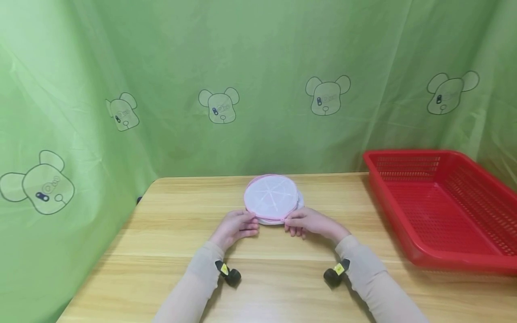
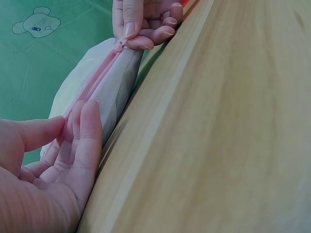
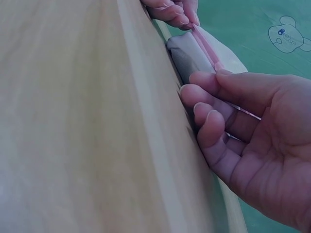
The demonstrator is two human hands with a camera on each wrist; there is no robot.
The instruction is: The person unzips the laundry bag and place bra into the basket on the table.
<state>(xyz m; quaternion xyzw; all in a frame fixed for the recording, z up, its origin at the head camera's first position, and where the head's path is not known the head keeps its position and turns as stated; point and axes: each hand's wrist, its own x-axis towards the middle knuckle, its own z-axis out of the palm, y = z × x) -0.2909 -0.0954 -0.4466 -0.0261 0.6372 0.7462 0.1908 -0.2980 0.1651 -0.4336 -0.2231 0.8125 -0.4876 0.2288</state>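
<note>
A round white pouch [image 1: 270, 195] with a pink zipper edge and pale lines radiating on its top lies near the table's far edge. At its front left rim, my left hand [image 1: 236, 228] pinches the pink edge between thumb and fingers. My right hand [image 1: 313, 223] pinches the zipper's pull at the front right rim. The left wrist view shows the pink zipper [image 2: 99, 75] running between both hands, with the pull [image 2: 120, 44] at the right thumb. In the right wrist view the grey-white side of the pouch [image 3: 187, 53] rests on the table.
A red perforated basket [image 1: 420, 242] stands on the right side of the wooden table [image 1: 278, 287]. Green curtains [image 1: 266, 139] with printed bear heads hang behind and at the left. A dark wrist camera is strapped to each sleeve.
</note>
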